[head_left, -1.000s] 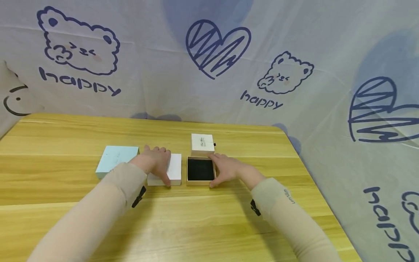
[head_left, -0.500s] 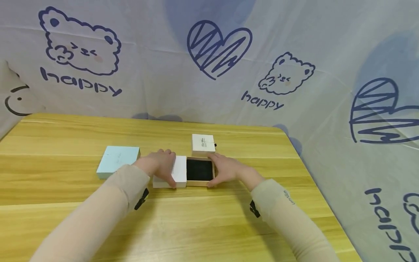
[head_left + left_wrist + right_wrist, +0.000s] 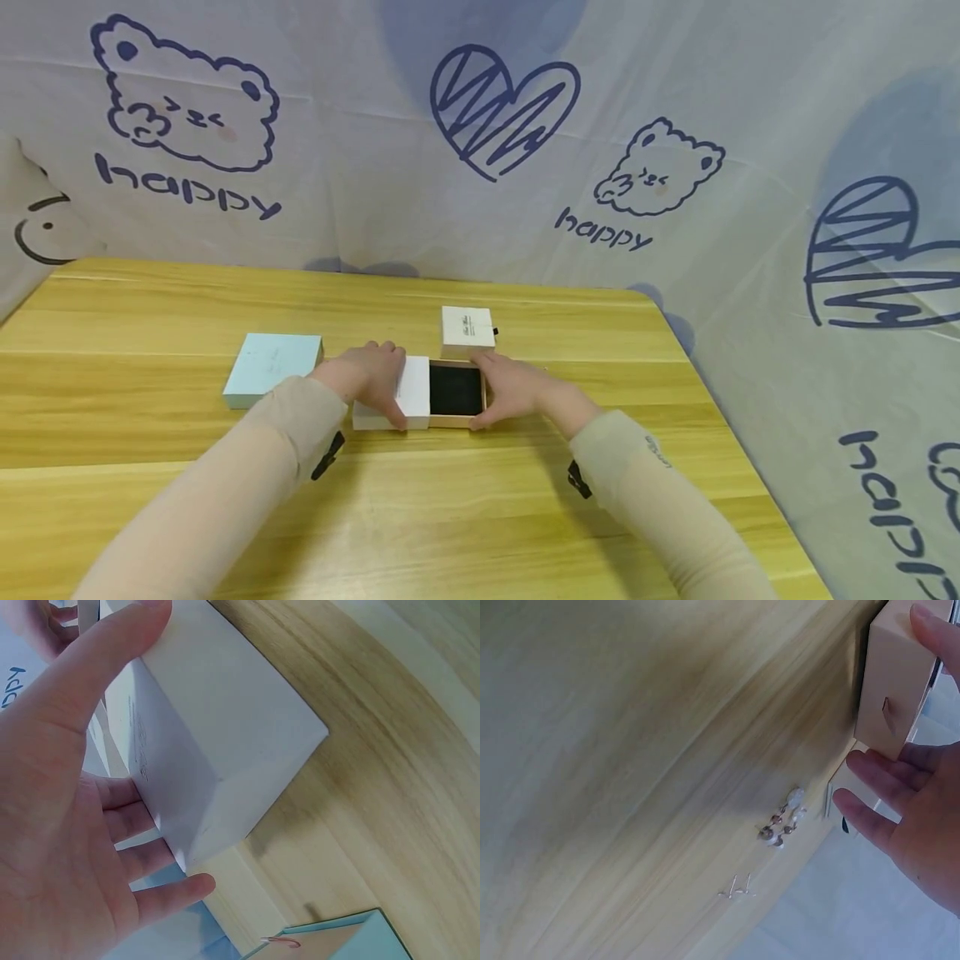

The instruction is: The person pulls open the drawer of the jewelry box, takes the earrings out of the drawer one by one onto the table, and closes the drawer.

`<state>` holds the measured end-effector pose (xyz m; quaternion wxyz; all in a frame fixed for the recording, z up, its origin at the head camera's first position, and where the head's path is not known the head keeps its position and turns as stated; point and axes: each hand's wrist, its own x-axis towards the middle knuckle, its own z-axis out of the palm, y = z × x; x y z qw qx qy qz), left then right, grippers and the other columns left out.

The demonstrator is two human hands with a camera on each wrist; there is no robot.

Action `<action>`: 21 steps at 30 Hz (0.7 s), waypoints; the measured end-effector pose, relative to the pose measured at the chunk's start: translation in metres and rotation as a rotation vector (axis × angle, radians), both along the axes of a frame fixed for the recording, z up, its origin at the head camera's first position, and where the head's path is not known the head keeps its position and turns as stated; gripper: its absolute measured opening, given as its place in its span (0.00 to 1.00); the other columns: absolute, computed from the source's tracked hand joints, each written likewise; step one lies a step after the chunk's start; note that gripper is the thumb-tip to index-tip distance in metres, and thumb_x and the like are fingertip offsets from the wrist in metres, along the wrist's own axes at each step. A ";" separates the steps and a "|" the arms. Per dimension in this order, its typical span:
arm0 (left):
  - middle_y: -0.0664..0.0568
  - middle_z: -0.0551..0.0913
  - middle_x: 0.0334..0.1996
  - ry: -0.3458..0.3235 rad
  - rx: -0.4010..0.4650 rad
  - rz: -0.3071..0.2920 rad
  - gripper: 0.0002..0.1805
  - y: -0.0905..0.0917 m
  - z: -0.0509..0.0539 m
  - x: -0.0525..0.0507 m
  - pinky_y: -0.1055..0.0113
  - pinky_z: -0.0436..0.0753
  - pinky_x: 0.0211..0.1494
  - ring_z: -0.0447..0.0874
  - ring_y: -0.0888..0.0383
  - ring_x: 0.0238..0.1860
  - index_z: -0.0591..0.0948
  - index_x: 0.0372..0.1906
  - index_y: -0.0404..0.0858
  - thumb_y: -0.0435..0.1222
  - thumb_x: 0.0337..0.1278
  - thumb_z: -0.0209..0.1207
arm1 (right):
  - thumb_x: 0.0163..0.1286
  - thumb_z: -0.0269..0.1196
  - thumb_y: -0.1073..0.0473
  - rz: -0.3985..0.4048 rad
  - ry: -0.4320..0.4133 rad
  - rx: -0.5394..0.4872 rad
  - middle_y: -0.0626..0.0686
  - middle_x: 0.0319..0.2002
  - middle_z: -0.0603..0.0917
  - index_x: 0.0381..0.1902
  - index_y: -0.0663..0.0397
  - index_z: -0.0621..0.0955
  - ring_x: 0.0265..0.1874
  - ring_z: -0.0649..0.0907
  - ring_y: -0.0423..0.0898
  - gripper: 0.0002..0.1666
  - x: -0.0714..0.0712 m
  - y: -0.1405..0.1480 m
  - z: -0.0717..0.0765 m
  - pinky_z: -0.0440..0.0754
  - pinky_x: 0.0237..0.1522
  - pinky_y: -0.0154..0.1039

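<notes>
My left grip [image 3: 375, 385] clasps the sleeve [image 3: 413, 390] while my right grip [image 3: 512, 392] pinches the tray [image 3: 453, 422], at three o'clock, now inserted slightly deeper, closure apparently incomplete.

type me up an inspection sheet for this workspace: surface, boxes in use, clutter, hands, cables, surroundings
Surface: yellowish wood-grain table
Boxes in use: white rectangular cardboard sleeve; tan cardboard tray with black lining, at the sleeve's right end, insertion depth unclear
Clutter: light blue rectangular box; small white box with black tab, behind the tray; beaded jewellery and two thin metallic pieces
Left hand: grips the sleeve
Right hand: grips the tray's right end
Cables: nothing seen
Surroundings: pale cloth printed with dark blue bears, hearts, "happy"
</notes>
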<state>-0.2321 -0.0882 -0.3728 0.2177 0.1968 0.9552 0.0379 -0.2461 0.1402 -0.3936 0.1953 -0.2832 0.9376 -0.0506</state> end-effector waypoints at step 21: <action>0.39 0.70 0.60 0.006 -0.021 -0.004 0.55 0.000 -0.002 -0.003 0.49 0.73 0.61 0.70 0.43 0.58 0.64 0.63 0.30 0.60 0.32 0.70 | 0.51 0.69 0.37 0.059 -0.045 -0.058 0.58 0.71 0.58 0.73 0.62 0.50 0.68 0.65 0.51 0.64 -0.001 -0.040 -0.002 0.63 0.69 0.42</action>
